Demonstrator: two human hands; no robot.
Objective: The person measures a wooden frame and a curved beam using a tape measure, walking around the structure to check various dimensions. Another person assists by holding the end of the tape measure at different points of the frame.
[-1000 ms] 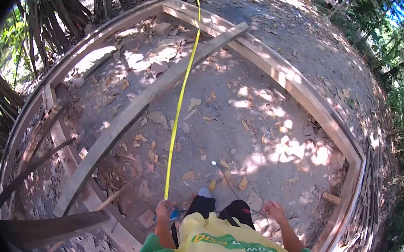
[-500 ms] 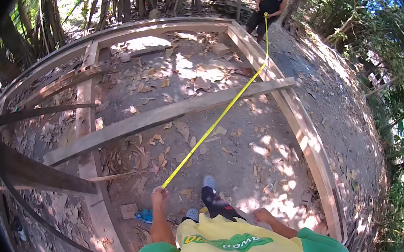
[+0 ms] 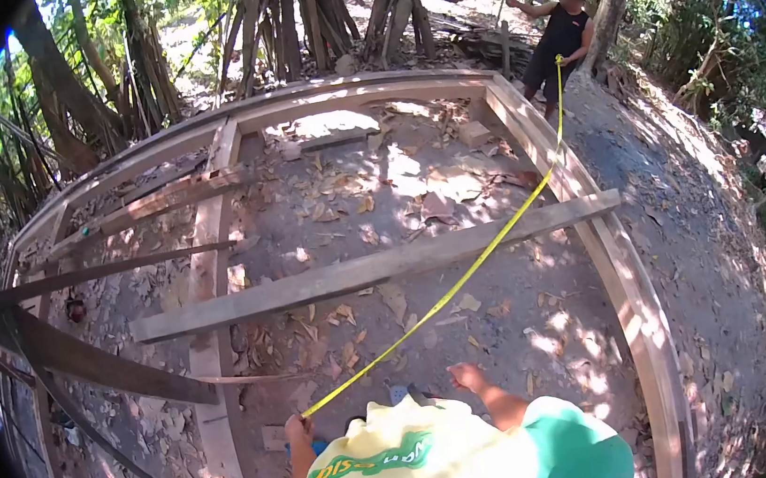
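Note:
My left hand [image 3: 298,431] is closed on the near end of a yellow measuring tape [image 3: 450,292]. The tape sags as it runs up and right, over a loose plank [image 3: 386,267] and the right beam of a timber frame [image 3: 631,305]. Its far end is at a hand of another person [image 3: 561,37], who stands by a tree and has the other arm stretched out to the side. My right hand [image 3: 467,377] is out in front of my shirt, away from the tape, its fingers curled and too small to make out clearly.
A cross beam [image 3: 212,315] of the frame lies to the left. Dark curved boards [image 3: 84,353] jut in at the left edge. Upright poles [image 3: 288,23] and trees stand behind the frame. Dry leaves cover the ground. A blue object is partly hidden beside my left hand.
The view has tilted up and shifted left. The tape has gone from nearly straight to sagging. My right hand has moved forward, and the other person has raised one arm outward.

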